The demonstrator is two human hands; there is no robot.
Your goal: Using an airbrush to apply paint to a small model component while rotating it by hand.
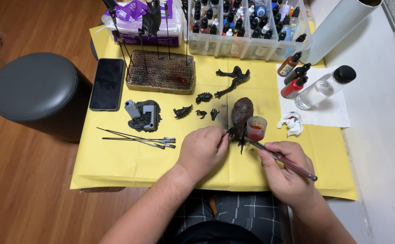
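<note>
Paper sheet [116, 162], yellow, under small dark model parts [204, 105].
Left hand [203, 150] pinches the dark brown figure [241, 116] at centre; right hand [285, 171], at 4 o'clock, grips an airbrush [282, 158] — red paint cup [256, 128] touching the figure — dropper bottles [293, 74] at 1 o'clock.
</note>
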